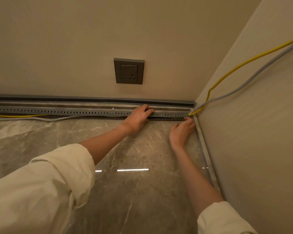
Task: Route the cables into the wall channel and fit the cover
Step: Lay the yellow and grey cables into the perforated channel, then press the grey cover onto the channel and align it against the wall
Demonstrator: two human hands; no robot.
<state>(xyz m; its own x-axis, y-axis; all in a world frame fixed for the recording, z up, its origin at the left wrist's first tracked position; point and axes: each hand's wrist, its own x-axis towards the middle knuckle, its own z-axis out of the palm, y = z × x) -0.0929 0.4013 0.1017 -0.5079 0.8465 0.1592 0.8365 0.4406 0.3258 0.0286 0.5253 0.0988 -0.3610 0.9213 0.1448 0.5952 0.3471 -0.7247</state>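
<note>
Two cream sleeves [54, 179] are seen nearest the camera, with both forearms stretched over the polished marble floor [134, 191] toward the slotted channel [66, 112] that lies along the foot of the wall. The right hand [182, 132] is held at the channel's corner end, fingers curled as if pinching something there; whether a cable is actually gripped cannot be told. Just left of it, the left hand [139, 118] is laid over the channel, fingers bent around its top edge, seemingly to steady the strip or press wiring in. The yellow cable [227, 76] and the grey cable [254, 77] are brought down the side wall into the channel's corner end, while further left both lie loose on the floor just in front of the channel, not yet tucked in. Behind the channel, a grey rail [91, 99] is fixed along the wall base. Above the channel, a wall socket [129, 71] is mounted, unused. No separate cover can be made out.
</note>
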